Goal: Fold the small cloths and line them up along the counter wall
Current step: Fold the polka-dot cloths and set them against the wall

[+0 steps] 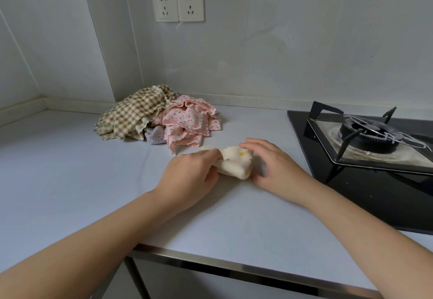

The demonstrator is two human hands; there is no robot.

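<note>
Fingers (pixel 207 158) of the left hand (pixel 187 177) curl over the left end of a small cream cloth (pixel 236 164) and grip it, the back of the hand turned up. Across from them, the fingers (pixel 251 146) of the right hand (pixel 275 166) reach only slightly bent over the cloth's far right edge, with the thumb low by its near corner. Whether they pinch the cloth or merely rest against it cannot be told.

Both bare forearms stretch in over a pale desk (pixel 70 181) with a steel front edge. A grey wall (pixel 304 45) rises behind the desk, and a low ledge runs along its foot.

A black glass hob (pixel 375 200) is set into the right side of the desk. A burner (pixel 367 134) with dark pan supports sits on it, just beside the right hand.

Near the back left, close to the wall, three loose cloths lie in a crumpled heap. A green checked cloth (pixel 131 116) is on the left and a pink floral cloth (pixel 187 123) on the right. A lilac cloth (pixel 154 136) peeks out between them at the front.

The cream cloth lies on the desk in front of this heap, well apart from the wall. It is bunched into a thick, short bundle with a yellow mark on top.

Two white sockets (pixel 178 4) sit side by side high on the wall.
</note>
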